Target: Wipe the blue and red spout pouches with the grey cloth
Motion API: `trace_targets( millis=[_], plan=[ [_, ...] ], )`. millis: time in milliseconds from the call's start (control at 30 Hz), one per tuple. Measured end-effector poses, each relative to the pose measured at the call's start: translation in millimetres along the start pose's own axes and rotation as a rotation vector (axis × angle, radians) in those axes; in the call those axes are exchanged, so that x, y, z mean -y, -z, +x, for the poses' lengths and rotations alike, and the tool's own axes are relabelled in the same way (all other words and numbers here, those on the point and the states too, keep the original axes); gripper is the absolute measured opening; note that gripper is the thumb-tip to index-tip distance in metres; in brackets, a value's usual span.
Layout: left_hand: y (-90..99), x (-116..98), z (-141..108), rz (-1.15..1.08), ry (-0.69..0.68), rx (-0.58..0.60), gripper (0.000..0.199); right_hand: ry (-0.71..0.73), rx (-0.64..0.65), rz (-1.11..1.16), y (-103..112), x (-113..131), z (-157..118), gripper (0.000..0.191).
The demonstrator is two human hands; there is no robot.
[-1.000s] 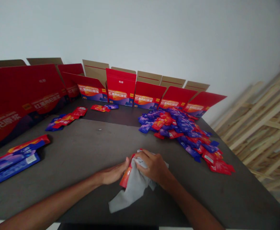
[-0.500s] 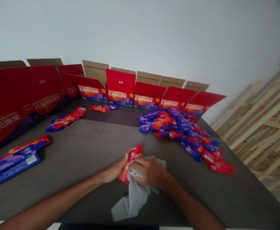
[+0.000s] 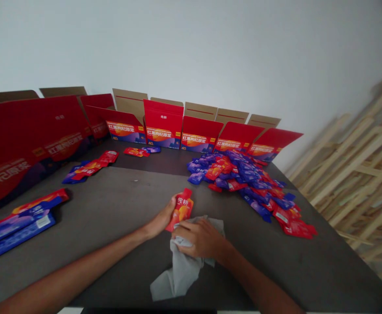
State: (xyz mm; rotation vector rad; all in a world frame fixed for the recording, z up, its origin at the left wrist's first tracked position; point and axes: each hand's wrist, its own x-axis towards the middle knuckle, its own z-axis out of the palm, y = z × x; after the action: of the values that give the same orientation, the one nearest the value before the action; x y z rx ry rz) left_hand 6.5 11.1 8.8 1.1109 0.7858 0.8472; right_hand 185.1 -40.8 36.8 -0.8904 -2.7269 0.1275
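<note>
My left hand (image 3: 160, 220) pinches the lower edge of a red foil sachet (image 3: 182, 210) with an orange picture and Chinese print, holding it upright above the dark table. My right hand (image 3: 201, 238) is closed on a crumpled grey cloth (image 3: 181, 271), and its fingertips sit just below the sachet. The cloth trails toward me over the table. Part of the sachet's lower corner is close to the cloth, and my left fingers hide a small part of its edge.
A heap of blue and red sachets (image 3: 239, 174) lies to the right. Smaller rows of sachets (image 3: 88, 168) and long blue-and-red packs (image 3: 17, 227) lie to the left. Red printed cartons (image 3: 163, 124) stand along the far edge. Wooden slats (image 3: 350, 174) lean beyond the right edge.
The red sachet has come out from under the cloth and moved up and away from me. My right hand has slid down it, keeping the cloth, and the view has tilted slightly.
</note>
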Motion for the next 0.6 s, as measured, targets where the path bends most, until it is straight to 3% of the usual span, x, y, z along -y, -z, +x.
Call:
trace_targets(
  millis=[133, 367, 467, 600],
  plan=[
    [-4.2, -22, 46, 0.077, 0.071, -0.136, 0.068, 0.027, 0.039, 0.017, -3, 5, 1, 0.028],
    [-27.2, -64, 165, 0.176, 0.045, -0.133, 0.047, -0.032, 0.024, 0.032, -4, -1, 2, 0.027],
    [-37.4, -72, 203, 0.266, 0.025, -0.12, 0.056, -0.033, 0.045, 0.035, -5, -2, 2, 0.027],
    [-42.6, -75, 229, 0.437, 0.013, -0.087, 0.07, -0.039, 0.075, 0.029, -4, -2, 1, 0.032]
  ],
)
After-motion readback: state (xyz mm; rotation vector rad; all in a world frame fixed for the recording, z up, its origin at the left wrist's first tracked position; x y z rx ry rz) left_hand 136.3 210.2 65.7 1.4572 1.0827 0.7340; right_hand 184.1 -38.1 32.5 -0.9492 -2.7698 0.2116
